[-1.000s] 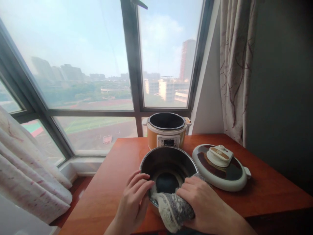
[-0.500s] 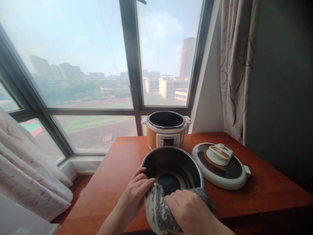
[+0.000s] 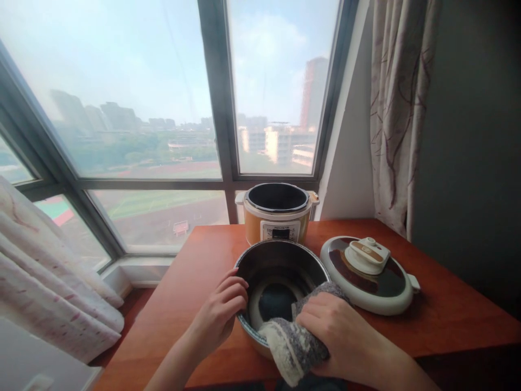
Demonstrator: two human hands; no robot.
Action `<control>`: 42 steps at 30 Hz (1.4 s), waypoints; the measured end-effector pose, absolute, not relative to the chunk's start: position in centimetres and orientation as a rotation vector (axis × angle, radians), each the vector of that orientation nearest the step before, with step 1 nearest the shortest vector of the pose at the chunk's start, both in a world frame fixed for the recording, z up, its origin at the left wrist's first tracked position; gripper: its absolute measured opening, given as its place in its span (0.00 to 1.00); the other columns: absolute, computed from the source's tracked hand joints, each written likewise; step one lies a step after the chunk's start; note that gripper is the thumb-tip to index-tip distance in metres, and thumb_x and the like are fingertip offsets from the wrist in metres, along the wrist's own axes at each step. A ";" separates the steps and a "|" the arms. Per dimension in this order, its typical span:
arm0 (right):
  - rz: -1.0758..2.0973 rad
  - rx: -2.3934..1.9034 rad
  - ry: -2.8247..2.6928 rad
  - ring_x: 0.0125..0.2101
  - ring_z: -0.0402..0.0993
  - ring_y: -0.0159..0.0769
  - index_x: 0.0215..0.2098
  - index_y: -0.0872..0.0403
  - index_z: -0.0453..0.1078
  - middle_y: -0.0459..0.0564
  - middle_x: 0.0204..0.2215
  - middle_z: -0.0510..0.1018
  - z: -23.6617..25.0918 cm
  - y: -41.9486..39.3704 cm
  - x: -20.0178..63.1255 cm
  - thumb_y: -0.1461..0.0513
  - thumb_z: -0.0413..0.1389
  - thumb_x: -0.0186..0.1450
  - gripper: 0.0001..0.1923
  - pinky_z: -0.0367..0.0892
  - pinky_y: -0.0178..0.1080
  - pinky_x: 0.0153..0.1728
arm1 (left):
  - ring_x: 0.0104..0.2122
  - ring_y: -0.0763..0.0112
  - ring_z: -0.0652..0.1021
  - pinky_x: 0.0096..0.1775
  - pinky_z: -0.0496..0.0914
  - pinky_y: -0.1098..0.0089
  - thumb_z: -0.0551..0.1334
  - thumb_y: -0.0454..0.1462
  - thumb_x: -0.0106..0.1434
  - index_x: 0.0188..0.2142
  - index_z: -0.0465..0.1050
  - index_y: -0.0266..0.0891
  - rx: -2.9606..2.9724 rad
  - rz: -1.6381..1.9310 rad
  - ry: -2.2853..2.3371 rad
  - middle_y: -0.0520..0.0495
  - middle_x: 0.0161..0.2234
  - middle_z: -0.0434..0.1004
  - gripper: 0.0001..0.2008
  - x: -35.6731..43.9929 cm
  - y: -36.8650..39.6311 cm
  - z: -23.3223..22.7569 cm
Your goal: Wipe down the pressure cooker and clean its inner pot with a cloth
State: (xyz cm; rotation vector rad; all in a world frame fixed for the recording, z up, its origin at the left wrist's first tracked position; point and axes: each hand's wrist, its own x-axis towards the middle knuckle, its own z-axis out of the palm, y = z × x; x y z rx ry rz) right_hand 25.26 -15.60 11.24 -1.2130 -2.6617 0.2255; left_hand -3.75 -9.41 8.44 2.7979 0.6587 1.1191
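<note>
While the red-brown table (image 3: pixel 195 282) and the orange cooker body (image 3: pixel 277 217) at its far edge stand as they did a second ago, the metal inner pot (image 3: pixel 280 260) has shifted slightly in front of the cooker, just left of the white lid (image 3: pixel 368 274). The grey cloth (image 3: pixel 291 345) has slid from the pot's near left rim back toward the right side. The right hand (image 3: pixel 337 336) presses it there, grip closed over it; the left hand (image 3: pixel 217 317) curls its fingers on the left rim.
</note>
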 end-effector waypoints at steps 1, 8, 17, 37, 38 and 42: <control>0.218 -1.225 -2.656 0.36 0.71 0.39 0.34 0.51 0.70 0.44 0.35 0.79 11.3 -15.9 24.9 0.54 0.66 0.55 0.15 0.56 0.41 0.38 | 0.43 0.67 0.76 0.60 0.65 0.57 0.49 0.27 0.67 0.32 0.65 0.41 2.827 1.108 0.680 0.48 0.31 0.75 0.12 -3.5 -10.3 8.6; 0.156 -1.332 -2.662 0.33 0.72 0.40 0.33 0.52 0.70 0.47 0.33 0.79 11.4 -17.0 21.4 0.54 0.65 0.55 0.14 0.55 0.42 0.34 | 0.34 0.67 0.75 0.54 0.66 0.58 0.48 0.27 0.63 0.33 0.65 0.41 2.883 1.144 0.847 0.50 0.29 0.73 0.11 0.1 -15.4 8.7; -0.018 -1.244 -2.595 0.30 0.71 0.40 0.34 0.53 0.68 0.48 0.32 0.79 9.6 -17.6 20.1 0.48 0.66 0.57 0.20 0.53 0.42 0.30 | 0.30 0.68 0.72 0.51 0.68 0.60 0.48 0.28 0.62 0.29 0.60 0.43 2.875 1.015 0.815 0.51 0.27 0.70 0.10 -0.4 -14.7 9.2; 0.175 -1.141 -2.657 0.35 0.70 0.39 0.33 0.52 0.69 0.45 0.33 0.78 10.8 -15.7 25.1 0.53 0.68 0.55 0.17 0.54 0.41 0.36 | 0.53 0.63 0.73 0.54 0.70 0.61 0.48 0.27 0.66 0.27 0.67 0.42 2.725 1.050 0.760 0.46 0.35 0.76 0.16 -4.3 -10.0 9.5; 0.175 -1.159 -2.641 0.35 0.70 0.39 0.33 0.51 0.69 0.45 0.33 0.78 10.7 -15.9 24.9 0.53 0.68 0.55 0.16 0.54 0.41 0.36 | 0.54 0.63 0.73 0.56 0.69 0.59 0.49 0.27 0.66 0.28 0.68 0.42 2.751 1.047 0.775 0.46 0.36 0.77 0.15 -4.3 -10.4 9.4; 0.161 -1.254 -2.574 0.33 0.69 0.39 0.31 0.51 0.69 0.45 0.32 0.78 10.3 -16.8 23.7 0.55 0.68 0.53 0.15 0.52 0.41 0.35 | 0.47 0.65 0.76 0.63 0.62 0.54 0.50 0.27 0.64 0.36 0.71 0.42 2.878 1.025 0.819 0.48 0.34 0.77 0.13 -3.5 -12.6 8.9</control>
